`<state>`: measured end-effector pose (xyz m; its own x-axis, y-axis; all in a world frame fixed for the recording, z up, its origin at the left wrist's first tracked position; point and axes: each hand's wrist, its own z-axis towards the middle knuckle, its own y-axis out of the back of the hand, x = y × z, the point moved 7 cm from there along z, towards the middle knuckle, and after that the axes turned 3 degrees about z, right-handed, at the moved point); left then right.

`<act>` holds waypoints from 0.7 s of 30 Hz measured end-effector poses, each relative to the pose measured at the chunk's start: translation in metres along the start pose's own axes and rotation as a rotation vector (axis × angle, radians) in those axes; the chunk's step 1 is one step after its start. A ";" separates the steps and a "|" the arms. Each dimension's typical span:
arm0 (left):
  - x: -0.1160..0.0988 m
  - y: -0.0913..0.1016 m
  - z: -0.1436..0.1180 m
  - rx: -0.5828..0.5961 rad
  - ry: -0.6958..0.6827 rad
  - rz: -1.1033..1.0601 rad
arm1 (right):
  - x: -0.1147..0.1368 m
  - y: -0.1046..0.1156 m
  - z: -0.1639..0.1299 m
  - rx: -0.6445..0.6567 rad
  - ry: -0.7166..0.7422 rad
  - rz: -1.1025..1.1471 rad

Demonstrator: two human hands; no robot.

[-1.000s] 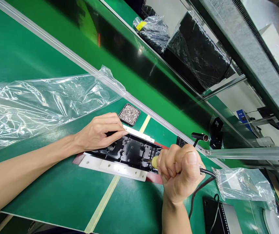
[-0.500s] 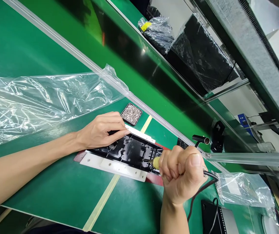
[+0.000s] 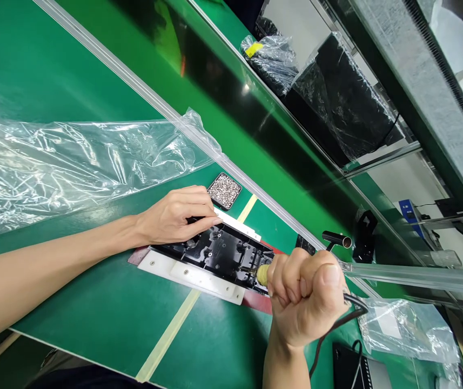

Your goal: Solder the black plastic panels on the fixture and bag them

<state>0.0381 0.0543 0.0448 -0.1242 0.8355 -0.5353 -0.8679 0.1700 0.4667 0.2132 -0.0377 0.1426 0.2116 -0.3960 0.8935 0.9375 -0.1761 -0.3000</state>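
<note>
A long black plastic panel (image 3: 220, 254), with its ribs and small metal inserts facing up, sits between white fixture strips (image 3: 193, 279) on a red base. Across its left end lies my left hand (image 3: 185, 213), thumb and fingertips pressed together by the far strip; anything between them is hidden. My right hand (image 3: 306, 294) is wrapped in a fist around a corded soldering iron (image 3: 262, 274) with a yellow grip. Its thin metal tip points left, down at the panel's right part; whether it touches is unclear. Beside the fixture stands a small black tray (image 3: 225, 190) of tiny metal inserts.
Clear plastic sheeting (image 3: 73, 167) spreads over the green bench at left. A metal rail (image 3: 146, 92) runs diagonally behind the fixture. To the right are a black tube holder (image 3: 336, 239), a plastic bag (image 3: 411, 329) and a black notebook-like item (image 3: 350, 367).
The view has shifted slightly, so everything sits a little further right. Both hands keep nearly the same places on the panel and the soldering iron.
</note>
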 end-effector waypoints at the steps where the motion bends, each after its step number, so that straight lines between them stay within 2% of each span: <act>1: 0.000 0.000 0.000 -0.001 -0.001 0.002 | 0.000 0.000 0.000 -0.001 0.001 -0.001; 21: -0.001 0.001 0.000 -0.011 0.002 -0.004 | 0.000 0.001 -0.001 -0.001 -0.008 0.000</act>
<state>0.0379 0.0538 0.0459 -0.1222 0.8336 -0.5387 -0.8737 0.1671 0.4569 0.2137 -0.0391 0.1414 0.2135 -0.3887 0.8963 0.9372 -0.1775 -0.3002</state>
